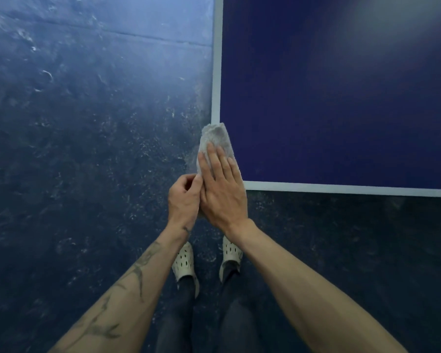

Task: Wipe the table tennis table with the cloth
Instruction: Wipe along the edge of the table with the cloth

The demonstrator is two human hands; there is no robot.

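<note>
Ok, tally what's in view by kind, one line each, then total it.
Cloth: 1
Table tennis table: 1
Hands: 2, left hand and right hand
Shoes: 2, left shoe and right shoe
Total: 6

I count one table tennis table (341, 98), one cloth (214, 137), my left hand (183, 200) and right hand (223, 197), and what look like two clogs (185, 262).

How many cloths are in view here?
1: the cloth lies over the near left corner of the table, under the flat right hand; the left hand pinches its edge.
</note>
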